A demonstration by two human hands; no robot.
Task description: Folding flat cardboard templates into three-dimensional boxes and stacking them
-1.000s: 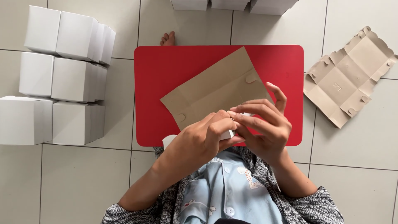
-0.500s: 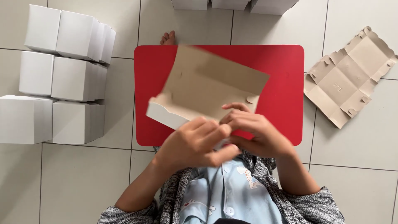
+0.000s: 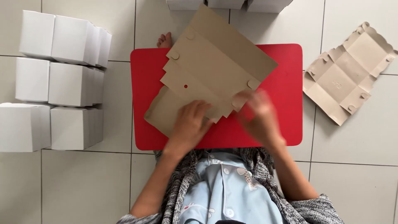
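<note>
Here both hands point(image 3: 190, 124) point(image 3: 259, 114) press brown flat cardboard blanks point(image 3: 211, 70) on the red table point(image 3: 286, 91).

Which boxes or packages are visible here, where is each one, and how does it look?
Flat brown cardboard box blanks: fanned on the red mat, under both hands.
Unfolded brown cardboard blank: floor, right of mat.
Assembled white cube boxes: stacked left.
More white boxes: top edge.

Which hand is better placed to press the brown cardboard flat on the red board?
Probably the left hand: it lies flat on the brown cardboard over the red board. The right hand is blurred at the cardboard's edge.
</note>
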